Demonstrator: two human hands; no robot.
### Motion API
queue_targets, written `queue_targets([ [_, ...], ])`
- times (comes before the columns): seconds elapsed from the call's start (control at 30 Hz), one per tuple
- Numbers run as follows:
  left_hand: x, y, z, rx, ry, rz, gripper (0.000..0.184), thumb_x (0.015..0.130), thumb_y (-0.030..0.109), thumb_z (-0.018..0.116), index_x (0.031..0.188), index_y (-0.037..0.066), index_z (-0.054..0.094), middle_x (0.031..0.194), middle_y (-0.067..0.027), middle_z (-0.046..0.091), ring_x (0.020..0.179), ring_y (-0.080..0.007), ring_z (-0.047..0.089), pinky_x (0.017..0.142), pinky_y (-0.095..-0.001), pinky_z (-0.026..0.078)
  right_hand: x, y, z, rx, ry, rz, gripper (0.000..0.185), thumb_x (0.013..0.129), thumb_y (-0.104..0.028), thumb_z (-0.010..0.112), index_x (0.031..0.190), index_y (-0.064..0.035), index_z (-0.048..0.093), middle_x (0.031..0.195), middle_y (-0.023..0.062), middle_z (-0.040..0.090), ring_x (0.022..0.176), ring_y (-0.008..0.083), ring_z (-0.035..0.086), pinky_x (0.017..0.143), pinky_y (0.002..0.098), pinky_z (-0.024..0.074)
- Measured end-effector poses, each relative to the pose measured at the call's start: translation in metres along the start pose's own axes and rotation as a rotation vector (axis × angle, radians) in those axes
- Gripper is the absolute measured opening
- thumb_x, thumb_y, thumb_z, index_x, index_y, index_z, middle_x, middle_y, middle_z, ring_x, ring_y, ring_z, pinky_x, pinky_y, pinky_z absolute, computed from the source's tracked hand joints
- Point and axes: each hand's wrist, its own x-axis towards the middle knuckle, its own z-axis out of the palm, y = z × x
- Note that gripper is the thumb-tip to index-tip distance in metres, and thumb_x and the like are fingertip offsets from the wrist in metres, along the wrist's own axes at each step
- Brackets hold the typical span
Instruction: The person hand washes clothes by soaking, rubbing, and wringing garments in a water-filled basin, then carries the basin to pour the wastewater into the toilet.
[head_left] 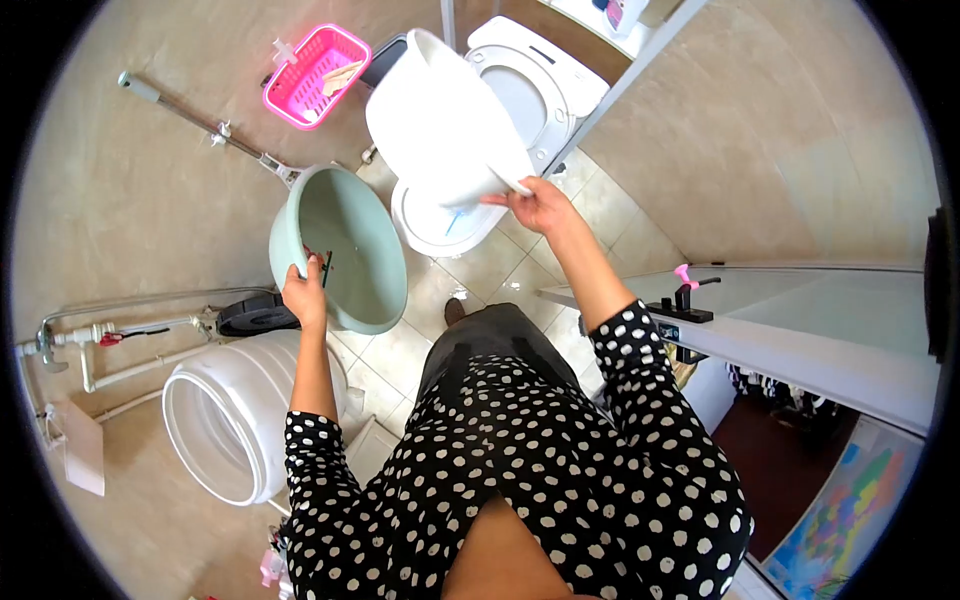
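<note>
My left hand (305, 292) grips the near left rim of a pale green basin (375, 265), which is tilted so its hollow inside shows. A small dark red and black thing shows by those fingers at the rim; I cannot make out what it is. My right hand (538, 205) is closed on the lower right edge of a large white plastic tub (435, 125), held up and tilted. Under the tub is a round white piece (440, 240) with a blue mark, partly hidden by it.
A white toilet (525, 95) stands behind the tub. On the left are a wall-hung pink basket (318, 75), a mop handle (190, 115), pipes (150, 360) and a big white barrel (230, 420). A door (790, 345) with a black handle stands at right. The tiled floor (500, 265) has wet shine.
</note>
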Motion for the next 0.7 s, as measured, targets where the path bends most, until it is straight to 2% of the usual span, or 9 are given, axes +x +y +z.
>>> queue_targets([
  [0.07,0.005,0.006,-0.005,-0.063,-0.021,-0.022,0.045,0.084,0.040,0.065,0.074,-0.003,0.057,0.059,-0.0193,0.056,0.051,-0.0326,0.052,0.056,-0.0422,0.043,0.012,-0.008,0.017,0.093,-0.020,0.058,0.045,0.085,0.004,0.042,0.129,0.0094,0.033,0.127,0.0378,0.041,0.111,0.0506,0.053,0.050,0.0215,0.0559],
  [0.1,0.006,0.013,-0.008,-0.090,-0.023,-0.031,0.045,0.085,0.039,0.065,0.073,-0.003,0.056,0.057,-0.0181,0.055,0.049,-0.0283,0.049,0.055,-0.0408,0.042,0.015,-0.011,0.026,0.134,-0.025,0.083,0.044,0.086,0.003,0.042,0.129,0.0100,0.033,0.128,0.0402,0.040,0.110,0.0490,0.054,0.050,0.0211,0.0549],
  [0.2,0.007,0.013,-0.008,-0.106,-0.008,-0.018,0.045,0.085,0.039,0.065,0.073,-0.004,0.056,0.056,-0.0171,0.054,0.049,-0.0267,0.047,0.054,-0.0408,0.041,0.022,-0.017,0.044,0.184,-0.048,0.085,0.043,0.088,0.002,0.041,0.129,0.0118,0.031,0.129,0.0508,0.029,0.108,0.0441,0.057,0.048,0.0200,0.0509],
  [0.3,0.006,0.022,-0.014,-0.142,-0.011,-0.047,0.045,0.085,0.039,0.064,0.073,-0.004,0.056,0.056,-0.0172,0.054,0.049,-0.0268,0.046,0.054,-0.0412,0.041,0.024,-0.018,0.062,0.178,-0.028,0.090,0.042,0.086,0.004,0.040,0.126,0.0119,0.032,0.123,0.0539,0.032,0.106,0.0442,0.059,0.047,0.0200,0.0486],
  [0.4,-0.001,0.019,-0.013,-0.100,0.002,-0.027,0.046,0.086,0.040,0.064,0.073,-0.004,0.056,0.057,-0.0177,0.054,0.049,-0.0277,0.047,0.055,-0.0415,0.041,0.031,-0.014,0.048,-0.043,-0.061,0.036,0.038,0.084,0.003,0.042,0.121,0.0109,0.037,0.120,0.0472,0.042,0.103,0.0450,0.060,0.048,0.0205,0.0497],
  [0.5,-0.010,0.017,-0.014,-0.065,0.002,-0.025,0.047,0.086,0.041,0.063,0.074,-0.004,0.057,0.057,-0.0183,0.055,0.050,-0.0294,0.048,0.055,-0.0422,0.042,0.031,-0.004,0.034,-0.212,0.001,-0.050,0.032,0.082,-0.001,0.047,0.112,0.0101,0.046,0.108,0.0363,0.055,0.093,0.0445,0.064,0.049,0.0217,0.0510],
  [0.6,-0.022,0.014,-0.018,-0.029,0.008,-0.023,0.048,0.086,0.042,0.063,0.072,-0.004,0.055,0.056,-0.0183,0.054,0.050,-0.0306,0.049,0.055,-0.0424,0.042,0.028,0.017,0.009,-0.356,0.090,-0.142,0.029,0.080,-0.005,0.051,0.105,0.0101,0.051,0.094,0.0276,0.062,0.080,0.0408,0.067,0.050,0.0228,0.0525],
  [0.63,-0.027,0.008,-0.017,-0.027,0.013,-0.024,0.049,0.086,0.042,0.063,0.071,-0.003,0.054,0.056,-0.0180,0.054,0.050,-0.0305,0.049,0.055,-0.0424,0.042,0.030,0.023,-0.005,-0.379,0.126,-0.135,0.028,0.079,-0.005,0.052,0.102,0.0107,0.052,0.085,0.0257,0.063,0.070,0.0379,0.068,0.050,0.0244,0.0530],
  [0.7,-0.033,-0.008,-0.014,-0.023,0.028,-0.028,0.050,0.086,0.043,0.063,0.068,-0.003,0.051,0.055,-0.0173,0.053,0.049,-0.0301,0.047,0.055,-0.0424,0.041,0.035,0.037,-0.044,-0.430,0.116,-0.103,0.029,0.079,-0.004,0.051,0.103,0.0107,0.052,0.089,0.0258,0.064,0.076,0.0359,0.069,0.051,0.0236,0.0540],
])
